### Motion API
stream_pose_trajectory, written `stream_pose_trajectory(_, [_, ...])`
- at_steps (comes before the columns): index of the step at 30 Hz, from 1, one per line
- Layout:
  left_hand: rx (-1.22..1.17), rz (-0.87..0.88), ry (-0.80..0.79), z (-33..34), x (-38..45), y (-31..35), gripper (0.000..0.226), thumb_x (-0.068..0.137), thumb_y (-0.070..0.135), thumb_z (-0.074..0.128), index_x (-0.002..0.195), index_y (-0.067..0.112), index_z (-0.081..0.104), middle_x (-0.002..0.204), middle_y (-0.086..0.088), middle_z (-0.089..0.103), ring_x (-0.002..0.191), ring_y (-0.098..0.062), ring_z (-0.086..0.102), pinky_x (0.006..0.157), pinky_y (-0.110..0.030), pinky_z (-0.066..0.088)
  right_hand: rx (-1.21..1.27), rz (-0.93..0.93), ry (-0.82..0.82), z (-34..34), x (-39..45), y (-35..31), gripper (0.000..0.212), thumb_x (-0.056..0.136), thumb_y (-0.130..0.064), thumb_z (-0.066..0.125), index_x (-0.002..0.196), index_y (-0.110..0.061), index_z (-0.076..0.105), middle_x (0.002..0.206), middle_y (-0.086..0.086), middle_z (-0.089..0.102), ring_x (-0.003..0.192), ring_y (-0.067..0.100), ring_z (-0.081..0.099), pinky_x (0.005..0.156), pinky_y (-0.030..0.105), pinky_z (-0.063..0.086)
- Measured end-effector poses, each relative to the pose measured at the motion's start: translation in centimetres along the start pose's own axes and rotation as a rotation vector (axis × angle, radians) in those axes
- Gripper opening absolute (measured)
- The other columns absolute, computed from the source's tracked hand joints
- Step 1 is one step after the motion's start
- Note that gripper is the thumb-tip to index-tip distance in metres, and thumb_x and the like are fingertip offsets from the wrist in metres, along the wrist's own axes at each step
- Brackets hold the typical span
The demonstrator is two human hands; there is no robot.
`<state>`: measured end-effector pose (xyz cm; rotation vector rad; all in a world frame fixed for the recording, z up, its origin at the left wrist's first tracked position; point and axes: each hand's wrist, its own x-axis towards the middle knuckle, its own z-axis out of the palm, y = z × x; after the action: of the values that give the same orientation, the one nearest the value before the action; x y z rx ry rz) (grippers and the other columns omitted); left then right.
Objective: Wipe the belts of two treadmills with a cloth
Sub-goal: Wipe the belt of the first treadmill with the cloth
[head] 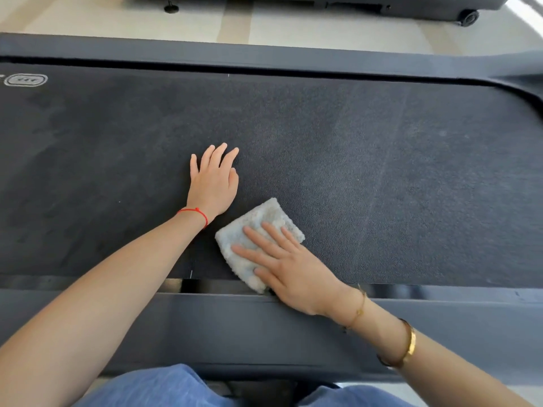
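A dark treadmill belt (pixel 367 171) runs across the whole view from left to right. A pale folded cloth (pixel 266 218) lies on the belt near its front edge. My right hand (pixel 291 265) presses flat on the cloth with straight fingers, covering its near half. My left hand (pixel 214 183) rests flat on the bare belt just left of and beyond the cloth, fingers spread.
A dark side rail (pixel 235 327) runs along the front, between the belt and my knees. The far rail (pixel 264 58) borders light flooring. Part of a second machine with a small wheel (pixel 468 17) stands at the top right. A printed logo (pixel 26 80) marks the belt's far left.
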<state>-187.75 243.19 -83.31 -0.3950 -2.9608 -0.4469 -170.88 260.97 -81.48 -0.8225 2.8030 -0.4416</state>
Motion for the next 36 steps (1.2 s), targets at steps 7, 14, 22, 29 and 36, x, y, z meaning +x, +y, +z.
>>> stream_pose_trajectory(7, [0.026, 0.000, -0.010, 0.1, 0.0, 0.1, 0.049, 0.103, 0.023, 0.033, 0.153, 0.021, 0.032, 0.160, -0.004, 0.027, 0.151, -0.025, 0.015, 0.121, -0.056, 0.008, -0.001, 0.412, 0.085, -3.8, 0.3, 6.9, 0.050, 0.106, -0.031, 0.026, 0.154, -0.039, 0.013, 0.164, -0.005, -0.004, 0.151, 0.028, -0.008, 0.121, 0.043, -0.006])
stream_pose_trajectory(14, [0.005, 0.000, -0.002, -0.1, -0.1, 0.2, 0.049, 0.103, 0.021, 0.034, 0.152, 0.021, 0.033, 0.160, -0.004, 0.028, 0.150, -0.024, 0.016, 0.121, -0.056, 0.008, -0.010, 0.141, 0.047, -0.7, -3.2, 1.7, 0.051, 0.106, -0.037, 0.021, 0.154, -0.044, 0.006, 0.163, -0.013, -0.007, 0.150, 0.020, -0.015, 0.122, 0.038, -0.011])
stream_pose_trajectory(22, [-0.001, -0.001, -0.022, -0.5, -0.3, 0.3, 0.049, 0.105, 0.022, 0.031, 0.153, 0.020, 0.030, 0.161, -0.005, 0.024, 0.151, -0.024, 0.013, 0.122, -0.056, 0.006, 0.002, 0.560, 0.144, -4.4, 0.5, 9.9, 0.050, 0.106, -0.031, 0.028, 0.154, -0.037, 0.017, 0.165, -0.002, 0.001, 0.151, 0.030, -0.004, 0.120, 0.047, -0.002])
stream_pose_trajectory(29, [0.004, -0.015, -0.011, -0.3, -0.2, 0.4, 0.049, 0.104, 0.022, 0.032, 0.153, 0.021, 0.031, 0.161, -0.003, 0.025, 0.151, -0.023, 0.014, 0.122, -0.055, 0.006, -0.076, 0.203, 0.055, -0.9, -2.9, 2.9, 0.052, 0.105, -0.037, 0.021, 0.154, -0.042, 0.005, 0.164, -0.007, -0.006, 0.151, 0.028, -0.011, 0.121, 0.045, -0.006])
stream_pose_trajectory(36, [0.013, 0.004, -0.008, -0.1, -0.2, 0.0, 0.049, 0.104, 0.023, 0.032, 0.153, 0.020, 0.032, 0.161, -0.005, 0.026, 0.150, -0.025, 0.015, 0.121, -0.056, 0.008, -0.123, 0.413, 0.102, -3.0, -1.9, 7.8, 0.052, 0.106, -0.030, 0.027, 0.155, -0.035, 0.012, 0.165, -0.001, -0.001, 0.151, 0.031, -0.001, 0.120, 0.048, 0.003])
